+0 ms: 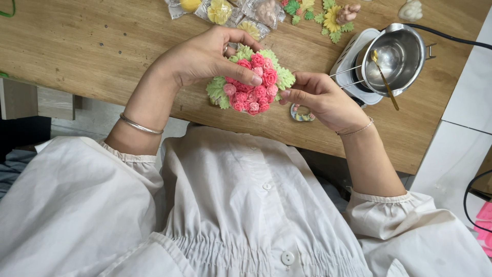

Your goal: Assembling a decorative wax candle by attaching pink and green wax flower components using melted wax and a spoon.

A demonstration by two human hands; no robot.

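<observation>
My left hand [205, 56] grips a round cluster of pink roses and pale green leaves [253, 84] from above, with the thumb pressed on the roses and the fingers curled round its far side. It is held just over the wooden table [102, 46]. My right hand [320, 97] pinches the cluster's right edge at a green leaf. There is a bracelet on each wrist.
A steel pot [397, 56] with a gold spoon [384, 77] sits on a small white heater [348, 56] at the right. Wrapped flower pieces [225, 11] and loose green and yellow flowers [328, 18] lie at the far edge. A small colourful ring [301, 115] lies under my right hand.
</observation>
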